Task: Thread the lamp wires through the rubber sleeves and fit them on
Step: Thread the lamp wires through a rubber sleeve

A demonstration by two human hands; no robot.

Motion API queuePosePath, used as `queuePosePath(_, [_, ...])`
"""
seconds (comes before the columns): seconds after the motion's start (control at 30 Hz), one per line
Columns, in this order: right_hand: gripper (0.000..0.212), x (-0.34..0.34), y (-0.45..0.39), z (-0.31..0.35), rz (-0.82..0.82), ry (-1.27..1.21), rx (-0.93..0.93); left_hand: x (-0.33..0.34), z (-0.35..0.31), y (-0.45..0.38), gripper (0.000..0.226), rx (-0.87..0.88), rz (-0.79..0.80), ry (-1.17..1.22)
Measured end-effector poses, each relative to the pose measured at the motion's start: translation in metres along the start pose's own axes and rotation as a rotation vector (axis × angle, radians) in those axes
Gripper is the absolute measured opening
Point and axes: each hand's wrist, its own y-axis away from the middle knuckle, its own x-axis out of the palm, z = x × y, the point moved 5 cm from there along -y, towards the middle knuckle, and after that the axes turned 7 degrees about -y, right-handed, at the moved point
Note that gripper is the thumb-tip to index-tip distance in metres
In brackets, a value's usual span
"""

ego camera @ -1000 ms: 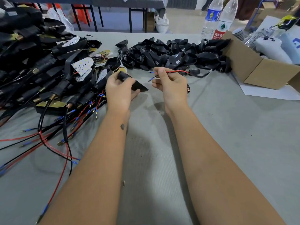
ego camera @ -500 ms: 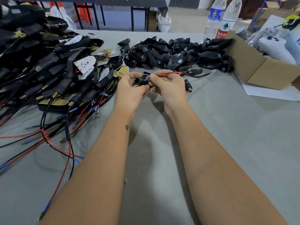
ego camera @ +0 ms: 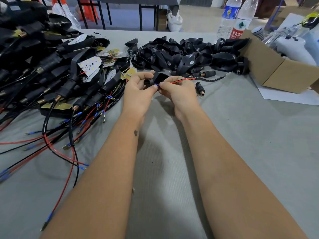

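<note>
My left hand (ego camera: 138, 94) grips a black rubber sleeve (ego camera: 156, 79) above the grey table, its round opening turned toward my right hand. My right hand (ego camera: 177, 92) pinches the lamp wires (ego camera: 183, 80), a red and a black one with blue-tipped ends, right at the sleeve's opening. The wires run off to the right into a black cable (ego camera: 212, 79) lying on the table. My fingers hide how far the wire tips are inside the sleeve.
A heap of black rubber sleeves (ego camera: 186, 52) lies behind my hands. Wired lamps with red and black leads (ego camera: 57, 80) are piled at the left. A cardboard box (ego camera: 276, 69) and two water bottles (ego camera: 236, 18) stand at the right. Small black connectors (ego camera: 200, 87) lie beside my right hand.
My hands came together: the left turned the sleeve's opening toward the right, and the right brought the wire ends from beside the sleeve up to that opening.
</note>
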Motion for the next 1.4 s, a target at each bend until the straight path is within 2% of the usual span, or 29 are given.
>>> queuePosePath(0.1, [0.023, -0.002, -0.001, 0.000, -0.001, 0.027, -0.004, 0.000, 0.002, -0.001, 0.034, -0.002, 0.001, -0.003])
queuePosePath(0.23, [0.021, 0.000, -0.001, 0.000, 0.057, -0.255, 0.085, 0.000, 0.004, -0.002, 0.029, -0.029, 0.009, 0.013])
queuePosePath(0.33, [0.021, 0.000, 0.000, -0.001, 0.074, -0.320, 0.142, 0.000, 0.004, -0.003, 0.027, -0.052, 0.013, 0.027])
queuePosePath(0.47, [0.024, -0.001, 0.000, -0.001, 0.035, -0.213, 0.159, 0.000, 0.004, -0.003, 0.031, -0.029, 0.007, 0.044])
queuePosePath(0.6, [0.020, -0.001, 0.002, 0.000, 0.012, -0.156, 0.127, 0.000, 0.003, -0.005, 0.038, -0.022, -0.008, 0.159])
queuePosePath(0.8, [0.016, -0.004, 0.004, 0.003, -0.022, -0.052, 0.078, 0.001, 0.003, -0.005, 0.022, -0.069, 0.002, 0.197])
queuePosePath(1.07, [0.009, -0.006, 0.005, 0.007, -0.104, 0.065, -0.030, 0.004, 0.002, -0.004, 0.014, -0.102, 0.025, 0.198])
queuePosePath(1.4, [0.015, 0.004, 0.008, 0.010, 0.088, 0.128, -0.037, -0.005, 0.004, -0.011, 0.021, -0.123, -0.024, 0.335])
